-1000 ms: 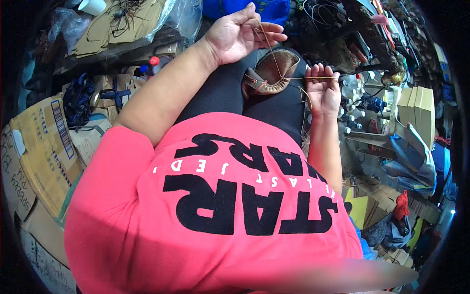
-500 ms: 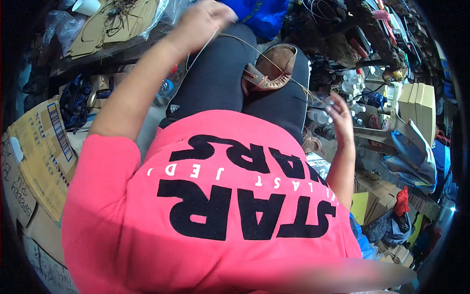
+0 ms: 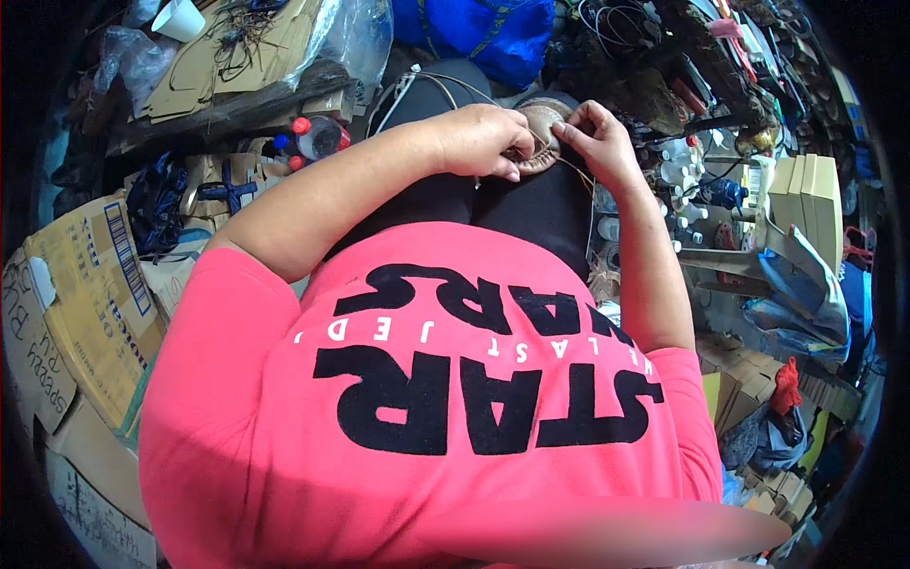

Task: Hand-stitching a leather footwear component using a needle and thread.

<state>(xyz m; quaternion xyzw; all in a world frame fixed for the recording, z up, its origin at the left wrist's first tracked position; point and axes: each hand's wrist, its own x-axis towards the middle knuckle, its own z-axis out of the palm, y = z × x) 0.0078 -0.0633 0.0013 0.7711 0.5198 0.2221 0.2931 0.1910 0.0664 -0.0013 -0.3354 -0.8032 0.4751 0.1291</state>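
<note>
On my lap rests a brown leather shoe (image 3: 544,121), its stitched rim turned up between my hands and partly covered by them. My left hand (image 3: 485,140) is at its left side, fingers curled in; what they grip is hidden. From the right, my right hand (image 3: 597,140) holds the shoe's edge, thumb pressed against the leather. A thin tan cord (image 3: 462,83) loops over my left thigh and passes behind my left hand. More thin strands hang from the shoe's right side, below my right hand.
A blue bag (image 3: 474,33) lies beyond my knees. Bottles with red caps (image 3: 320,137) stand left of my legs, near a bench with cardboard sheets (image 3: 237,57) and a white cup (image 3: 178,19). Cardboard boxes (image 3: 90,284) crowd the left; small white bottles (image 3: 678,171) and tan boxes (image 3: 806,204) the right.
Both hands have come in from wide apart to the shoe. The cord, stretched across it before, now lies in slack loops over my left thigh.
</note>
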